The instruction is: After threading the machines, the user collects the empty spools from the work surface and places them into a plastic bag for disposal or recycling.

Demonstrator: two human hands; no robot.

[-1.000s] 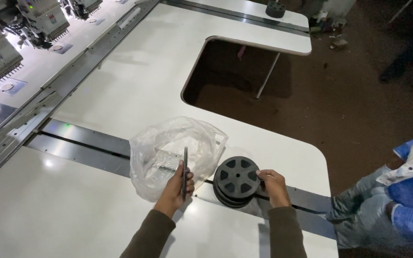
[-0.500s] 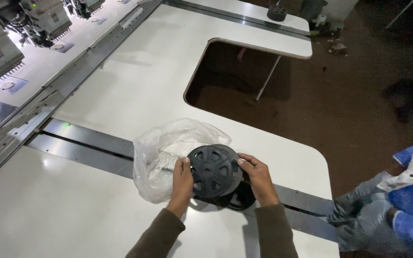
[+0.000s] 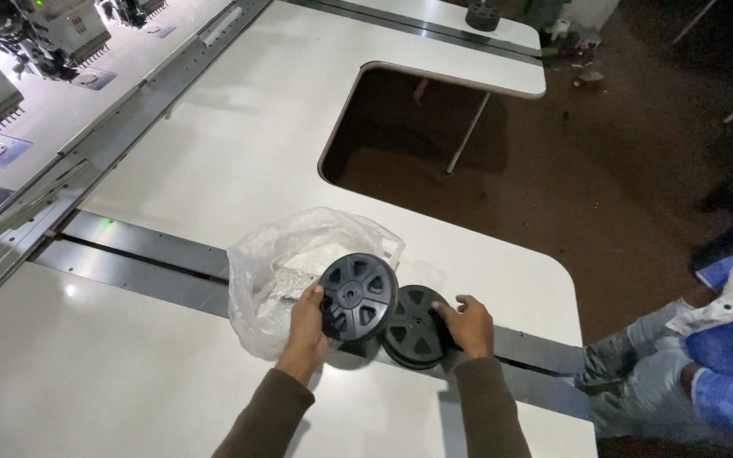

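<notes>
My left hand point(image 3: 305, 329) holds a black plastic reel point(image 3: 358, 297) tilted up on its edge, its spoked face toward me. My right hand point(image 3: 468, 324) rests on a second black reel point(image 3: 416, 327) that lies on the white table point(image 3: 239, 161), touching its right rim. The two reels overlap, the lifted one in front on the left. A crumpled clear plastic bag point(image 3: 286, 263) lies just left of and behind my left hand, partly under the lifted reel.
A metal rail point(image 3: 137, 254) runs across the table under the bag and reels. A large cut-out point(image 3: 417, 144) opens in the table beyond. Embroidery machine heads point(image 3: 53, 34) stand at far left. A seated person's legs point(image 3: 680, 356) are at the right edge. Another dark reel point(image 3: 482, 15) sits far back.
The top reel, lying stacked a second ago, has been lifted off by my left hand and tilted upright to the left. My right hand stays on the lower reel.
</notes>
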